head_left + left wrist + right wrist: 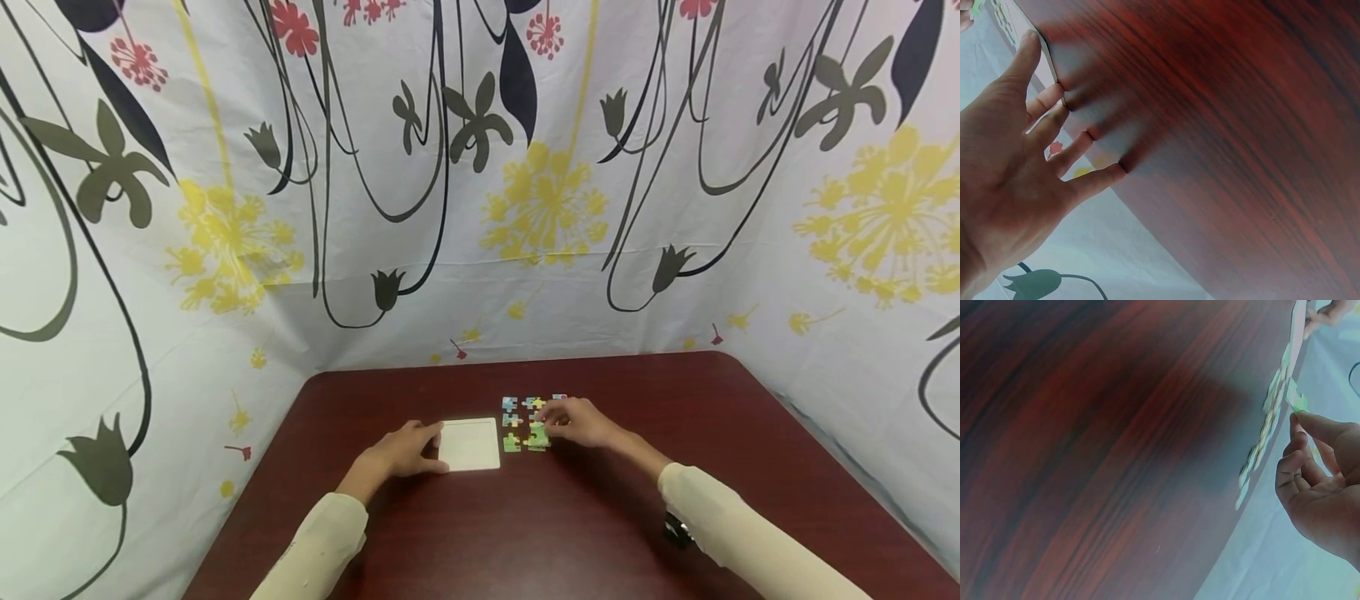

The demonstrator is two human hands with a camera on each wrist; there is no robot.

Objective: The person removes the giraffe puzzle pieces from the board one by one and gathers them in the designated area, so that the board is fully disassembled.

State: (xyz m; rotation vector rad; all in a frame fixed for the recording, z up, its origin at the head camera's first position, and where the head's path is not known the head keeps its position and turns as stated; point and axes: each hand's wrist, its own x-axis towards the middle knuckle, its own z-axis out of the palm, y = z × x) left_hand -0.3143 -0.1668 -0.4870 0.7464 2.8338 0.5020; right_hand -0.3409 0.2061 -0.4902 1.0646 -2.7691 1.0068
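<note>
My left hand (408, 448) rests at the left side of a flat white puzzle tray (469, 444). In the left wrist view its fingers are straight and spread, with thumb and nearer fingertips against the tray's edge and the other fingertips on the table. Between thumb and fingertips, my right hand (581, 422) pinches a green jigsaw piece (1297, 397), held up above the other pieces in the right wrist view. Several loose jigsaw pieces (512, 420), blue, yellow and green, lie right of the tray, some partly hidden behind the right hand.
The dark red-brown wooden table (480, 525) ends at a flower-printed cloth (465, 325) hung behind it and along both sides. A dark object (677, 530) shows at the right forearm's sleeve.
</note>
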